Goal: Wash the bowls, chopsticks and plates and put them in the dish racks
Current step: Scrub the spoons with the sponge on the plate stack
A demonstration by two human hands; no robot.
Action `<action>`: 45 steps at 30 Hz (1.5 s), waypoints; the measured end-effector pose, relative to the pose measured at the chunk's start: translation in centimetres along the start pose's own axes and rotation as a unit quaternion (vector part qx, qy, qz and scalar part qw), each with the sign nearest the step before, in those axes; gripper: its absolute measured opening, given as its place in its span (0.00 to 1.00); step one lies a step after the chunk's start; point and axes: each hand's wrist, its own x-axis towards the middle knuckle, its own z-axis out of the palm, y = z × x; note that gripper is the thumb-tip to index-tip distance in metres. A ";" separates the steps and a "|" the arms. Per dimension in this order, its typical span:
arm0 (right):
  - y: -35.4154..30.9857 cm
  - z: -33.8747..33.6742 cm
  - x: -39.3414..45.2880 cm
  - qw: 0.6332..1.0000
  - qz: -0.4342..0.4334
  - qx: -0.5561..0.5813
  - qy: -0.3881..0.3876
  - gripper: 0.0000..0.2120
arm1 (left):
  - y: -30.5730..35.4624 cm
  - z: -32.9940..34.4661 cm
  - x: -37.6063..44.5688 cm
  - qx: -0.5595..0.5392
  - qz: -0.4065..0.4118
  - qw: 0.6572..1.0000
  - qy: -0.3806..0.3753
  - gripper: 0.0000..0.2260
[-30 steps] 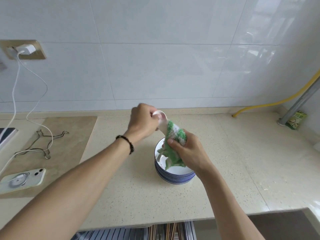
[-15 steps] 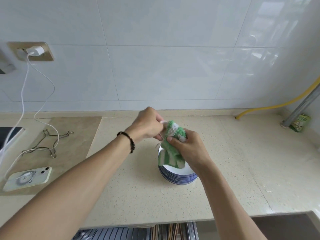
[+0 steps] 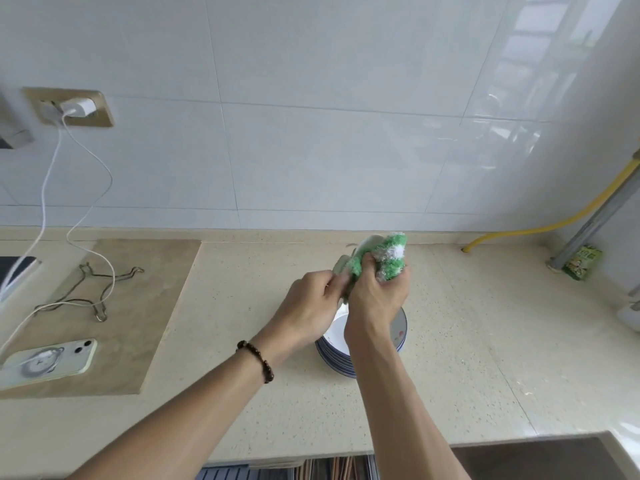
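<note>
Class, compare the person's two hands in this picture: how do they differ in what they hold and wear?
The left hand grips a pale spoon; the right hand grips a green and white cloth wrapped against it. The left wrist wears a dark bead bracelet; the right wrist is bare. Both are raised above the stacked bowls.

My two hands are meeting above the stack of bowls point(image 3: 398, 332), which is sitting on the counter point(image 3: 467, 341) just in front of me. My left hand point(image 3: 308, 306) is lying to the left of my right hand point(image 3: 375, 294), and the cloth point(image 3: 389, 256) is sitting in my right hand, above the stack. Far to my left a phone point(image 3: 48, 358) is lying on a mat point(image 3: 156, 271), with a wire stand point(image 3: 100, 289) behind it (nearer the wall). A charger point(image 3: 78, 107) is sitting in the wall socket above. A packet point(image 3: 583, 262) is standing at the far right, against the wall. Chopsticks point(image 3: 341, 468) are lying below the counter edge.
</note>
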 end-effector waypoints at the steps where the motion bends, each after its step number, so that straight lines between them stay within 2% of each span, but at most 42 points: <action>1: -0.1 -0.1 -0.3 1.000 0.011 0.021 -0.005 0.11 | -0.1 -0.5 -0.1 0.024 0.028 0.999 0.008 0.23; 4: 0.2 -0.2 -1.4 0.989 0.066 0.099 -0.092 0.20 | -0.4 -2.3 -0.4 0.047 0.046 0.997 -0.032 0.25; 6: 0.6 -0.5 -1.8 0.986 0.066 0.089 -0.121 0.22 | -0.9 -3.7 -0.6 0.027 0.032 0.996 -0.075 0.25; 9: 0.1 -1.7 -2.0 0.991 0.020 0.010 -0.129 0.16 | -1.7 -5.9 -1.2 0.075 0.047 0.990 -0.112 0.22; 12: -0.7 -3.2 -2.1 0.969 -0.062 -0.177 -0.164 0.08 | -2.0 -8.1 -1.5 0.137 0.059 0.976 -0.158 0.21; 14: -1.6 -4.1 -2.1 0.909 -0.116 -0.344 -0.205 0.07 | -1.7 -9.3 -1.6 0.190 0.059 0.960 -0.195 0.21; 16: -2.8 -4.4 -3.1 0.816 -0.185 -0.479 -0.267 0.11 | -1.3 -10.3 -1.8 0.235 0.058 0.941 -0.238 0.19; 18: -3.9 -4.3 -4.8 0.745 -0.212 -0.514 -0.368 0.16 | -0.7 -10.7 -2.2 0.262 0.060 0.920 -0.284 0.18; 20: -4.5 -4.2 -6.2 0.709 -0.204 -0.503 -0.450 0.14 | -0.2 -11.0 -3.0 0.274 0.067 0.906 -0.316 0.16; 21: -4.7 -4.4 -6.6 0.709 -0.189 -0.490 -0.470 0.11 | -0.2 -11.2 -3.5 0.266 0.072 0.905 -0.324 0.16; 22: -4.9 -4.7 -6.9 0.724 -0.164 -0.467 -0.481 0.10 | -0.2 -11.4 -4.1 0.250 0.073 0.909 -0.326 0.17; 27: -4.1 -7.7 -8.1 0.852 -0.046 -0.288 -0.435 0.13 | -1.2 -12.0 -7.8 0.128 0.045 0.951 -0.278 0.18; 30: -2.8 -9.4 -10.3 0.879 -0.019 -0.258 -0.401 0.08 | -1.7 -11.4 -10.6 0.142 0.036 0.959 -0.242 0.19; 31: -2.4 -10.1 -10.9 0.866 -0.040 -0.297 -0.401 0.04 | -1.9 -11.3 -11.6 0.163 0.033 0.957 -0.237 0.19; 32: -2.3 -10.7 -11.5 0.837 -0.075 -0.358 -0.408 0.04 | -2.0 -11.3 -12.6 0.188 0.028 0.952 -0.241 0.19; 34: -2.3 -11.2 -13.0 0.745 -0.147 -0.463 -0.457 0.11 | -2.1 -11.1 -14.6 0.230 0.014 0.935 -0.269 0.19; 35: -2.1 -11.2 -13.8 0.710 -0.156 -0.473 -0.497 0.12 | -2.0 -11.0 -15.5 0.243 0.010 0.927 -0.286 0.18; 37: -1.5 -11.2 -15.2 0.697 -0.139 -0.446 -0.544 0.11 | -2.1 -10.9 -17.1 0.245 0.014 0.925 -0.292 0.17; 38: -1.2 -11.3 -15.7 0.716 -0.113 -0.413 -0.551 0.12 | -2.4 -11.1 -17.9 0.228 0.013 0.932 -0.281 0.17; 40: -0.6 -11.7 -16.4 0.782 -0.030 -0.315 -0.536 0.10 | -3.3 -11.6 -19.5 0.179 0.004 0.951 -0.251 0.18; 42: 0.1 -12.1 -17.5 0.834 0.015 -0.268 -0.483 0.07 | -4.2 -11.9 -21.0 0.155 -0.004 0.965 -0.210 0.18; 43: 0.7 -12.0 -18.4 0.861 0.003 -0.277 -0.427 0.06 | -4.7 -11.8 -21.8 0.147 -0.010 0.972 -0.183 0.18; 45: 2.3 -11.2 -20.6 0.912 -0.036 -0.309 -0.267 0.04 | -5.7 -11.1 -23.3 0.130 -0.028 0.984 -0.121 0.19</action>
